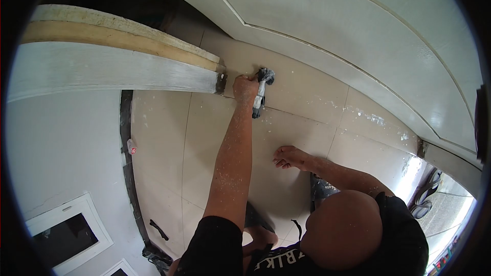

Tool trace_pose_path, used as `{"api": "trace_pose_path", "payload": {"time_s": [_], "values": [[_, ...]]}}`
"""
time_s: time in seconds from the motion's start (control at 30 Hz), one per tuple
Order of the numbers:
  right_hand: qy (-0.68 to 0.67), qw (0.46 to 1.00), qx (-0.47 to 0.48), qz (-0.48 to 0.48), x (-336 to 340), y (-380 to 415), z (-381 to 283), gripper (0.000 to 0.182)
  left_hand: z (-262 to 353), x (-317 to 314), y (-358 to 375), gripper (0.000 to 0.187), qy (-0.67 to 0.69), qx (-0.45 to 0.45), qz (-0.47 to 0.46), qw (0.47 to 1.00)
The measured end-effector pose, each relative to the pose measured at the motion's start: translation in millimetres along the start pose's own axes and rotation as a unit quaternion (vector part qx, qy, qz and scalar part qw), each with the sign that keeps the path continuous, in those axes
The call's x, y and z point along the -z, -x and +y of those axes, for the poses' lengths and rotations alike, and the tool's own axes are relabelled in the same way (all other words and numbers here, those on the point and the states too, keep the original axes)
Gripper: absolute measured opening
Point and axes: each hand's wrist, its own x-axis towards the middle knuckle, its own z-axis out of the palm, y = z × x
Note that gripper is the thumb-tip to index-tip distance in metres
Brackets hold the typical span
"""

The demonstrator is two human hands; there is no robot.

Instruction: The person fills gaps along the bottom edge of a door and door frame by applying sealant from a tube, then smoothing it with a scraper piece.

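Observation:
My left hand (245, 89) reaches far forward, low over the floor beside the end of the door frame. Its fingers are closed on a crumpled dark rag (260, 94) smeared with white, which hangs along the hand's right side. White specks cover the left forearm. Farther back and to the right, my right hand (289, 158) hovers near the floor tiles, its fingers loosely bent and a little apart. Nothing shows in it.
A white panelled door (348, 35) spans the upper right. The white-painted door frame (117, 69) juts in from the left. White splashes mark the tiled floor (302, 122). Sandals (427, 194) lie at the right, and a small pink-and-white item (132, 146) lies by the left wall.

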Motion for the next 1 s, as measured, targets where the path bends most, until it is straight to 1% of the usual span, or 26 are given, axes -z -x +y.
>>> {"api": "trace_pose_path", "payload": {"time_s": [0.03, 0.1, 0.13, 0.2, 0.23, 0.3, 0.43, 0.47, 0.5, 0.57, 0.6, 0.63, 0.7, 0.73, 0.8, 0.83, 0.9, 0.93, 1.0], "values": [[-0.002, 1.000, 0.001, 0.002, 0, 0, 0, 0.025, -4, 1, 2, 0.034, 0.001, 0.000, 0.000, 1.000], [-0.007, 1.000, -0.008, 0.003, 1, 3, 10, 0.025, -17, 7, 18, 0.035, -0.022, -0.043, -0.054, 0.997], [-0.013, 1.000, -0.004, 0.000, 1, 5, 13, 0.024, -20, 9, 27, 0.035, -0.026, -0.038, -0.057, 0.997], [-0.017, 1.000, 0.012, 0.002, 3, 0, 3, 0.024, -13, 8, 26, 0.034, -0.016, -0.011, -0.004, 1.000], [-0.019, 1.000, 0.002, 0.003, 2, 0, 4, 0.024, -9, 5, 23, 0.034, -0.016, -0.009, -0.006, 1.000], [-0.022, 1.000, -0.009, 0.009, 3, 0, -1, 0.023, 9, -2, 3, 0.032, 0.006, 0.005, 0.034, 0.999], [-0.016, 1.000, -0.014, -0.001, 0, 2, 2, 0.024, 19, -5, -29, 0.029, -0.038, 0.004, -0.017, 0.999], [-0.009, 1.000, -0.016, -0.007, 1, 2, -1, 0.025, 18, -2, -27, 0.030, -0.085, -0.019, -0.017, 0.996], [-0.006, 1.000, -0.015, -0.005, 1, 3, -6, 0.025, 14, 0, -24, 0.030, -0.082, -0.020, -0.015, 0.996], [-0.026, 0.999, -0.033, -0.009, 1, 5, -7, 0.026, -2, 2, -8, 0.032, -0.044, -0.060, -0.060, 0.995], [-0.027, 0.999, -0.038, -0.008, 4, 4, -5, 0.026, -1, 13, 4, 0.034, -0.003, -0.036, -0.091, 0.995], [-0.025, 0.999, -0.030, -0.009, 5, 3, -1, 0.026, -2, 13, 9, 0.034, -0.005, -0.030, -0.096, 0.995], [-0.023, 1.000, -0.016, -0.010, 2, 2, 0, 0.026, 1, 8, 1, 0.034, -0.019, 0.029, -0.072, 0.997], [-0.015, 1.000, -0.022, -0.005, -1, 4, 0, 0.026, 6, 5, -5, 0.034, -0.021, 0.027, -0.072, 0.997], [-0.003, 1.000, -0.019, 0.006, -1, 4, -6, 0.026, 23, -2, -21, 0.034, -0.014, 0.036, 0.022, 0.999], [-0.002, 1.000, -0.025, 0.009, -2, 4, -7, 0.026, 24, -1, -26, 0.034, -0.012, 0.030, 0.022, 0.999], [-0.001, 0.999, -0.036, 0.011, 0, 6, -4, 0.026, 23, 7, -28, 0.033, -0.066, 0.003, -0.049, 0.997], [-0.002, 1.000, -0.028, 0.005, 1, 7, -4, 0.026, 19, 8, -18, 0.033, -0.066, 0.004, -0.049, 0.997], [-0.006, 1.000, -0.020, -0.003, 1, 6, -2, 0.026, 3, 10, 9, 0.031, -0.063, -0.042, -0.063, 0.995]]}}
